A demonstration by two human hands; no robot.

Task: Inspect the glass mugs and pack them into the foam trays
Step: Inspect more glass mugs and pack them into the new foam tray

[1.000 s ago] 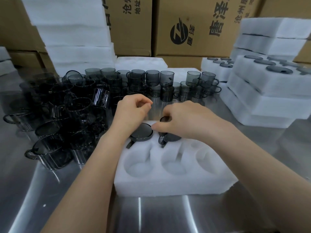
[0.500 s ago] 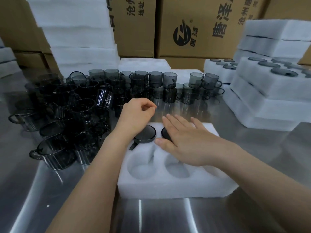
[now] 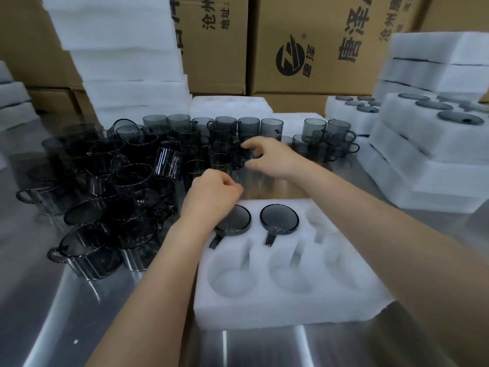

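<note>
A white foam tray (image 3: 264, 313) lies on the steel table in front of me. Two smoky glass mugs sit upside down in its far pockets, the left mug (image 3: 236, 221) and the middle mug (image 3: 279, 219). The other pockets hold nothing. My left hand (image 3: 211, 200) hovers over the left mug's far edge, fingers curled with nothing in them. My right hand (image 3: 267, 157) reaches beyond the tray to the loose mugs (image 3: 227, 144). Its fingers and thumb are spread beside one mug and have not closed on it.
Many loose mugs (image 3: 111, 186) crowd the table's left and back, some lying on their sides. Stacked foam trays with packed mugs (image 3: 428, 154) stand on the right. A tall foam stack (image 3: 119, 54) and cardboard boxes (image 3: 304, 49) line the back.
My right hand has left the middle mug in the tray and moved away to the loose mugs. My left hand has barely shifted.
</note>
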